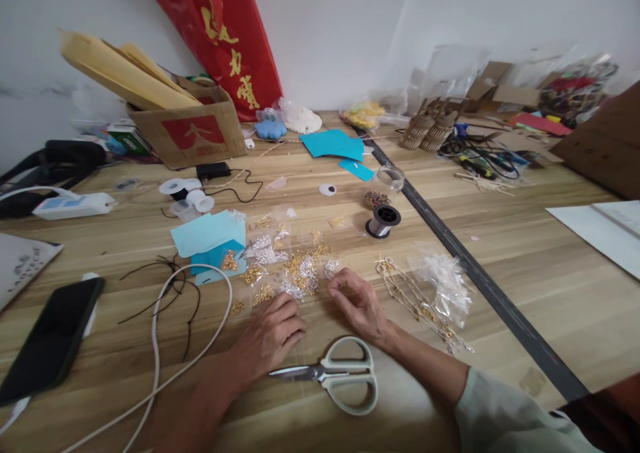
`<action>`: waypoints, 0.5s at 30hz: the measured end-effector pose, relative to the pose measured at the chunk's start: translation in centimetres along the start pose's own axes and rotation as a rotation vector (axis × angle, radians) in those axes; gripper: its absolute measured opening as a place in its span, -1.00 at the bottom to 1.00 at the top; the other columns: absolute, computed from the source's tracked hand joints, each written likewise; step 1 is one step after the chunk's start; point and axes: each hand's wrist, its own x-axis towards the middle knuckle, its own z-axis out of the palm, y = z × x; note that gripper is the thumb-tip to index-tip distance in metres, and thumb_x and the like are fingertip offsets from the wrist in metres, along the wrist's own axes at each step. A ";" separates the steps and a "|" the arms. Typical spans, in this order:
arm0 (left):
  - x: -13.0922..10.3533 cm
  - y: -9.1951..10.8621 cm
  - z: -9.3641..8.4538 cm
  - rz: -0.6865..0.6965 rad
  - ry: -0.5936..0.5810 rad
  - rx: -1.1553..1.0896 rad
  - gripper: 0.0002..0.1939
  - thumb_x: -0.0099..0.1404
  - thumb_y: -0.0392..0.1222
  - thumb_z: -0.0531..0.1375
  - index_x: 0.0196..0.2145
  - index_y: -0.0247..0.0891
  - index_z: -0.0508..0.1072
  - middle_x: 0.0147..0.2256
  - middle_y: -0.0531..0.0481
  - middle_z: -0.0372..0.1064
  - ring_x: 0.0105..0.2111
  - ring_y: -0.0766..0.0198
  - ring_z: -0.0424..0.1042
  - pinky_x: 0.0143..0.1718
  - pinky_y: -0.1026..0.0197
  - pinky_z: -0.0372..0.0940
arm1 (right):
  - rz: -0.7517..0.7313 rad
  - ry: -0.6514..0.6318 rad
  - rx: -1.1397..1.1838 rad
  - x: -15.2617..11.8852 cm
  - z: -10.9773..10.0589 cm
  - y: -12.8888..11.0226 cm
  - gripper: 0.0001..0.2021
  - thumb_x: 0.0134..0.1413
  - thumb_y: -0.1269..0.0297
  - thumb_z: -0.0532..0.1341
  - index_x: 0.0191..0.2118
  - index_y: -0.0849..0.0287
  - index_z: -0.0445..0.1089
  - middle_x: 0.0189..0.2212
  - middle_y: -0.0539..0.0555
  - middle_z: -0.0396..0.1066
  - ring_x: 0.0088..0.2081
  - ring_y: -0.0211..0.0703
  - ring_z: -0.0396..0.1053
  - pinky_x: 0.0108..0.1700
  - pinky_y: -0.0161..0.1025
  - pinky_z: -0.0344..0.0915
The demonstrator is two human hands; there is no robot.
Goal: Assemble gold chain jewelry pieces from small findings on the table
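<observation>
My left hand (278,326) rests low on the table with its fingers curled together, right by a scatter of small silver pieces (292,290). What it holds, if anything, is hidden. The thumb and forefinger of my right hand (356,301) come together in a pinch, and anything between them is too small to name. Just beyond that hand lie small silver rings (331,268). A loose pile of gold beads (301,263) spreads between and beyond both hands. Closer to me, scissors (350,376) with pale handles lie flat, their blades pointing left beneath my left hand.
Beaded chains (415,299) and clear plastic bags (447,286) lie right of my right hand. Farther back stand a wire spool (383,221) and a jar of brown beads (376,199). A white cable (157,346) loops at left, near a phone (50,336).
</observation>
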 end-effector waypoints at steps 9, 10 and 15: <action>0.0 0.2 0.5 -0.010 0.033 0.032 -0.86 0.28 -0.34 0.16 -0.44 -0.26 0.44 -0.42 -0.02 0.35 -0.28 0.19 0.26 -0.25 0.15 0.23 | 0.051 0.042 0.061 0.1 0.0 0.1 -0.86 0.20 0.28 0.14 -0.38 0.17 0.32 -0.45 0.02 0.32 -0.37 -0.21 0.29 -0.33 -0.28 0.24; 0.1 0.2 0.5 -0.015 0.048 0.020 -0.86 0.28 -0.34 0.16 -0.44 -0.26 0.44 -0.42 -0.03 0.35 -0.28 0.19 0.27 -0.25 0.15 0.24 | 0.059 0.054 0.070 0.2 0.0 0.0 -0.85 0.20 0.28 0.14 -0.39 0.17 0.32 -0.45 0.02 0.31 -0.37 -0.21 0.29 -0.33 -0.28 0.24; 0.3 0.1 0.3 -0.062 0.120 -0.080 -0.86 0.27 -0.38 0.14 -0.44 -0.27 0.43 -0.41 -0.04 0.38 -0.30 0.21 0.30 -0.27 0.18 0.26 | 0.104 0.085 0.109 0.5 -0.2 0.0 -0.82 0.19 0.21 0.15 -0.38 0.18 0.34 -0.46 0.02 0.31 -0.37 -0.21 0.29 -0.31 -0.28 0.24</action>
